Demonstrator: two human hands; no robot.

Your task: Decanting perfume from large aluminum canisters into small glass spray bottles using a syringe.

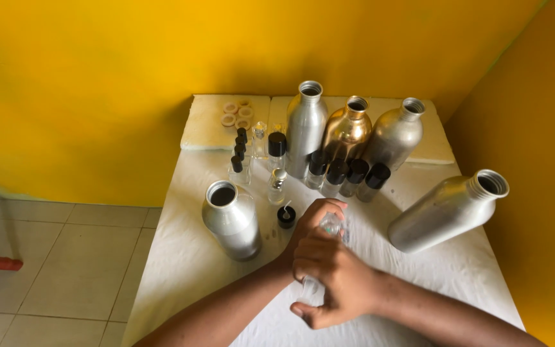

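The head view looks down on a desk (187,257) under a white cloth, set against yellow walls. In the lower middle of the frame both hands meet over a small clear glass bottle (333,224). The left hand (309,222) comes in from the lower left, its fingers (326,207) curled over the bottle's top end. The right hand (334,283) comes in from the lower right, palm down, wrist bent, thumb pointing to the lower left, its fingers closed round the bottle's lower part, which shows only as a glint beneath the knuckles.

The step in hand looks like working the top of this little bottle, fitting or twisting something at its neck; which way it turns cannot be told. The next move would seem to call for a steady right grip while the left fingers do the fine turning.

Just left of the hands stand a loose black cap (286,217) and an open silver metal bottle (232,220). Another silver bottle (448,211) lies tilted at the right. Three tall metal bottles (348,132) and a row of black-capped vials (345,177) stand at the upper middle.
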